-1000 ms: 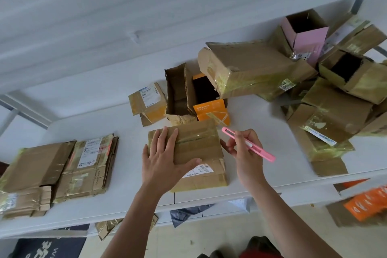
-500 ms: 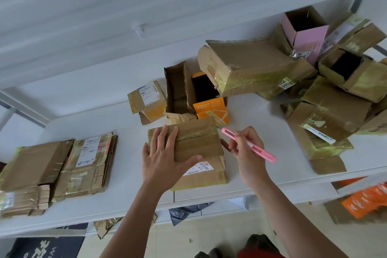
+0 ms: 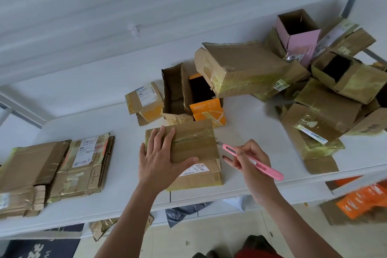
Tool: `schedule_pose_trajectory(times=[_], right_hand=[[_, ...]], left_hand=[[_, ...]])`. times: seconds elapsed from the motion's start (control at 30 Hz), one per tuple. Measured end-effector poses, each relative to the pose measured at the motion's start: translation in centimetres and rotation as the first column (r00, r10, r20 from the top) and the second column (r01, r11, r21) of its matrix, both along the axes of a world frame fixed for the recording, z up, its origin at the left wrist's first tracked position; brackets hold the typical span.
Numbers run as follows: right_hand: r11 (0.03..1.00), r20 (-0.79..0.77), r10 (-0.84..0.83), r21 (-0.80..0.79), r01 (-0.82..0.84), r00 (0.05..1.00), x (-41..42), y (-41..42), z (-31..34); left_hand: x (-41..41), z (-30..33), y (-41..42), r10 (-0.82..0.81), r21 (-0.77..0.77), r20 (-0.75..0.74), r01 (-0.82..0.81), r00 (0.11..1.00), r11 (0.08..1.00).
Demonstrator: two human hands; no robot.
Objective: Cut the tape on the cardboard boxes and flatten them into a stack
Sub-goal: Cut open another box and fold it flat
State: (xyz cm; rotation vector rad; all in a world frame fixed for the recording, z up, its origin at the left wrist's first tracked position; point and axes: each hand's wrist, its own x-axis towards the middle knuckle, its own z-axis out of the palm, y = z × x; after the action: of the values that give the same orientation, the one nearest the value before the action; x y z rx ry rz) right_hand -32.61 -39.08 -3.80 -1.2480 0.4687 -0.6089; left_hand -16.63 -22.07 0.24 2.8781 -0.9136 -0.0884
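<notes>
1. White table [image 3: 247, 130] against a white panelled wall [image 3: 125, 16]; pale tiled floor below.
2. Sealed cardboard box [image 3: 194, 151] at the table's near edge, centre — tape runs along its top seam, shipping label on the near face. Contents not visible.
3. Left hand [image 3: 159, 159] lies flat on the box top, fingers straight, thumb spread along the near edge; it presses, not clasping.
4. Right hand [image 3: 249, 159] pinches a pink utility knife [image 3: 251, 161]; its tip sits just beside the box's right top corner. Contact with the tape: cannot tell.
5. Flattened boxes [image 3: 56, 172] stacked at the table's left end.
6. Behind the sealed box: open brown box [image 3: 173, 98] and open orange box [image 3: 207, 109], interiors dark, nothing seen inside.
7. Right end — heaped boxes [image 3: 326, 100], several open; pink box [image 3: 299, 33] upright, open-topped, interior dark.
</notes>
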Motion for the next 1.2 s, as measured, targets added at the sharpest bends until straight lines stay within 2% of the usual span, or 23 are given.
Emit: schedule_pose_trajectory(times=[0.17, 0.27, 0.33, 0.43, 0.5, 0.63, 0.73, 0.83, 0.93, 1.0, 1.1, 1.17, 1.2], right_hand=[[0.994, -0.014, 0.098, -0.053, -0.098, 0.995, -1.4, -1.1, 0.7], [1.0, 0.008, 0.021, -0.008, -0.021, 1.0, -1.3, -1.6, 0.9], [0.995, 0.006, -0.059, -0.082, 0.059, 0.998, -0.7, -1.9, 0.9], [0.967, 0.037, -0.084, -0.239, 0.09, 0.996, 1.2, -2.4, 1.9], [0.956, 0.042, -0.056, -0.285, 0.066, 0.998, 3.3, -2.6, 2.9], [0.935, -0.02, 0.024, -0.353, -0.03, 0.999, 7.9, -2.8, 3.8], [0.896, -0.074, 0.085, -0.43, -0.109, 0.994, 9.7, -2.1, 2.9], [0.851, -0.078, 0.06, -0.517, -0.091, 0.995, 9.6, -1.6, 2.6], [0.826, -0.047, 0.049, -0.559, -0.067, 0.998, 9.6, -1.4, 2.8], [0.807, -0.032, 0.056, -0.588, -0.064, 0.998, 9.9, -0.6, 2.5], [0.83, -0.022, 0.086, -0.552, -0.084, 0.996, 9.9, 2.3, 1.5], [0.837, 0.011, 0.04, -0.546, -0.027, 0.999, 9.4, 4.1, 1.3], [0.841, 0.031, 0.005, -0.542, 0.013, 1.0, 9.1, 4.5, 1.3]], left_hand=[[-0.1, 0.2, -0.1, -0.002, 0.002, -0.037, 0.002, 0.999, 1.0], [0.4, 0.9, 0.0, 0.001, -0.037, -0.13, -0.006, 0.992, 0.999], [0.4, 1.3, 0.1, 0.042, -0.085, -0.18, -0.058, 0.983, 0.995], [-0.6, 1.0, 0.5, 0.132, -0.138, -0.117, -0.147, 0.984, 0.979], [-1.0, 0.9, 0.8, 0.153, -0.17, -0.102, -0.169, 0.983, 0.971], [-0.3, 1.6, 1.0, 0.093, -0.19, -0.167, -0.125, 0.982, 0.974], [0.2, 2.0, 1.7, 0.186, -0.191, -0.18, -0.219, 0.966, 0.957], [0.4, 2.4, 3.2, 0.357, -0.192, -0.236, -0.404, 0.904, 0.895], [0.7, 2.8, 5.1, 0.534, -0.238, -0.366, -0.632, 0.762, 0.738], [1.1, 2.5, 5.8, 0.499, -0.26, -0.521, -0.686, 0.692, 0.68], [0.6, 1.9, 4.8, 0.32, -0.329, -0.729, -0.72, 0.605, 0.611], [0.3, 1.7, 4.1, 0.245, -0.371, -0.772, -0.728, 0.587, 0.577], [0.4, 1.8, 4.1, 0.23, -0.389, -0.759, -0.708, 0.609, 0.59]])
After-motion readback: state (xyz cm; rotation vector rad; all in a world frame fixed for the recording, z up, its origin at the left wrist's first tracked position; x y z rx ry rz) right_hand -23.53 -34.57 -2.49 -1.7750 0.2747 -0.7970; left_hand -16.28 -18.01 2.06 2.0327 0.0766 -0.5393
